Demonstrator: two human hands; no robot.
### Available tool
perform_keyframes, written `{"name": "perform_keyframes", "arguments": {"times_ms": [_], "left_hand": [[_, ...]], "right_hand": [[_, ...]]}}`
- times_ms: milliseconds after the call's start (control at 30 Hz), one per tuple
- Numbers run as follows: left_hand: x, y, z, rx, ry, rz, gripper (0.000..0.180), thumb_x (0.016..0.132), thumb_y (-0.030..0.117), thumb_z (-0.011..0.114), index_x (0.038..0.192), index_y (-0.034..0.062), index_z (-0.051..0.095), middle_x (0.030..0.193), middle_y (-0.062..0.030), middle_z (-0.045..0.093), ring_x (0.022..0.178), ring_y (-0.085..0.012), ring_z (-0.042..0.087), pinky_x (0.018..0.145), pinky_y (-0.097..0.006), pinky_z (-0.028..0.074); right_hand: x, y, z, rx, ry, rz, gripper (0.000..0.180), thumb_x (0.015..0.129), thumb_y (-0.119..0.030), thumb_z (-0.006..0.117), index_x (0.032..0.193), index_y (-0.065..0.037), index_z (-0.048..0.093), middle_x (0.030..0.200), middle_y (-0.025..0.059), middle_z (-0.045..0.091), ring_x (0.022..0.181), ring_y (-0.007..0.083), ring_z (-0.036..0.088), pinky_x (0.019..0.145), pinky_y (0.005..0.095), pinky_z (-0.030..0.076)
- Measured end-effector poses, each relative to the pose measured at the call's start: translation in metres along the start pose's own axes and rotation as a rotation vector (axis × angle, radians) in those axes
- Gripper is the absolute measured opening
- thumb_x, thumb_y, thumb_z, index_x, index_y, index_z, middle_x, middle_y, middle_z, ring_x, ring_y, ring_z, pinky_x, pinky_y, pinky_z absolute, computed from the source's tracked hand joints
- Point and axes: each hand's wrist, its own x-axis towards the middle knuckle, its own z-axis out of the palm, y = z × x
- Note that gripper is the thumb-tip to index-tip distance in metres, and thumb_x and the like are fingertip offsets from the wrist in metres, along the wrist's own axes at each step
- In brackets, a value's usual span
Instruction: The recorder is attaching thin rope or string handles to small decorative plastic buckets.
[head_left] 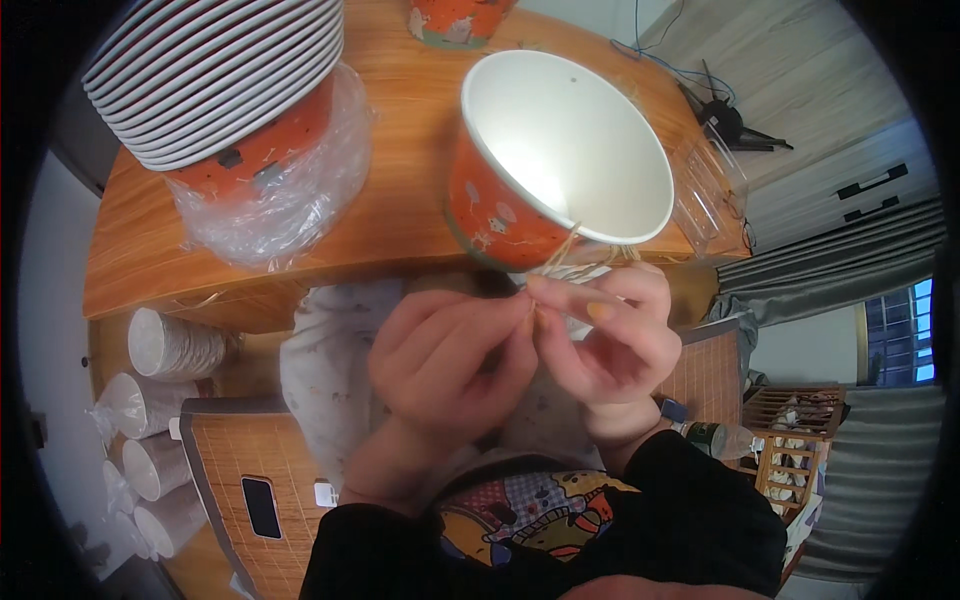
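A large orange paper bucket (505,220) with a white inside stands tilted toward me near the table's front edge. Thin tan twine (572,240) hangs at its near rim and runs down to my fingers. My left hand (450,350) is closed in a pinch, thumb against forefinger, just below the bucket. My right hand (612,335) pinches the twine right beside it, so the fingertips of both hands meet. Whether the twine is looped or knotted there, the fingers hide. More strands lie behind my right fingers.
A tall stack of nested buckets (215,85), partly in clear plastic wrap (290,215), occupies the table's left. Behind is another orange bucket (455,22). A clear plastic box (712,195) and black router (728,120) are at right. White stacks (165,345) and a phone (261,506) lie lower left.
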Motion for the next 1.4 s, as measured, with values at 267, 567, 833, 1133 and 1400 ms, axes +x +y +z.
{"name": "perform_keyframes", "arguments": {"times_ms": [267, 567, 833, 1133, 1400], "left_hand": [[0.000, -0.002, 0.003, -0.004, -0.003, 0.024, 0.018, 0.069, 0.002, 0.076, 0.086, 0.0084, 0.073, 0.077, -0.0031, 0.070, 0.067, -0.0218, 0.065, 0.063, -0.031, 0.054], [0.001, -0.004, 0.007, -0.038, -0.018, -0.023, 0.018, 0.071, 0.003, 0.075, 0.088, 0.0088, 0.073, 0.078, -0.0039, 0.069, 0.068, -0.0233, 0.064, 0.065, -0.033, 0.052], [-0.001, -0.006, 0.009, -0.307, -0.220, -0.467, 0.015, 0.081, 0.006, 0.072, 0.096, 0.0049, 0.072, 0.081, -0.0091, 0.065, 0.072, -0.0224, 0.062, 0.064, -0.033, 0.048], [-0.007, -0.017, 0.014, -0.545, -0.256, -0.503, 0.015, 0.085, 0.006, 0.071, 0.100, 0.0042, 0.074, 0.081, -0.0081, 0.066, 0.073, -0.0199, 0.062, 0.065, -0.030, 0.048], [-0.004, -0.018, 0.014, -0.451, -0.315, -0.493, 0.014, 0.082, 0.004, 0.074, 0.096, 0.0039, 0.074, 0.080, -0.0076, 0.066, 0.071, -0.0181, 0.063, 0.063, -0.028, 0.049]], "right_hand": [[-0.004, 0.000, -0.002, 0.012, -0.003, 0.014, 0.040, 0.081, -0.005, 0.078, 0.108, -0.010, 0.050, 0.097, 0.0047, 0.078, 0.078, 0.0169, 0.052, 0.067, 0.0304, 0.039], [-0.023, 0.004, 0.008, 0.244, 0.103, 0.203, 0.048, 0.081, 0.007, 0.074, 0.115, -0.007, 0.042, 0.095, 0.0103, 0.077, 0.087, 0.0173, 0.051, 0.079, 0.0297, 0.044], [-0.042, -0.014, 0.033, 1.229, 0.474, 0.831, 0.030, 0.094, 0.011, 0.055, 0.114, -0.007, 0.042, 0.105, 0.0133, 0.068, 0.096, 0.0188, 0.066, 0.085, 0.0293, 0.052], [-0.041, -0.015, 0.029, 1.570, 0.395, 1.002, 0.017, 0.098, 0.005, 0.052, 0.108, -0.009, 0.047, 0.102, 0.0075, 0.063, 0.069, 0.0092, 0.051, 0.063, 0.0254, 0.042], [-0.049, -0.013, 0.035, 1.416, 0.420, 1.083, 0.016, 0.098, 0.005, 0.052, 0.105, -0.009, 0.048, 0.105, 0.0062, 0.061, 0.068, 0.0075, 0.048, 0.064, 0.0240, 0.041]]}}
